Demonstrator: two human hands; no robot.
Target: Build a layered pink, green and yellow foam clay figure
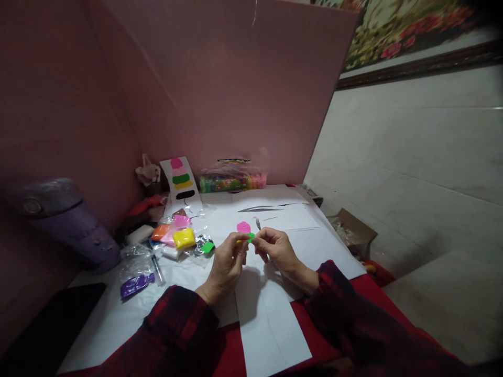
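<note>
My left hand (228, 259) and my right hand (278, 250) come close together over white paper, thumbs and forefingers pinched. Between their fingertips shows a small piece of bright green clay (250, 237), gripped from both sides as far as I can see. A bit of yellow (239, 241) peeks out by the left forefinger; whether it is held or lies on the paper I cannot tell. Just beyond the fingers a round, rough-textured pink clay piece (243, 227) lies on the paper. A small fork (258, 223) rests beside it, close to the right hand.
Bagged clay, including a yellow block (184, 239) and a purple pack (137, 286), lies at left near a pen (158, 270). Behind stand a card with coloured patches (181, 179) and a clear package (233, 180). A purple bottle (73, 225) stands far left, an open cardboard box (356, 230) at right.
</note>
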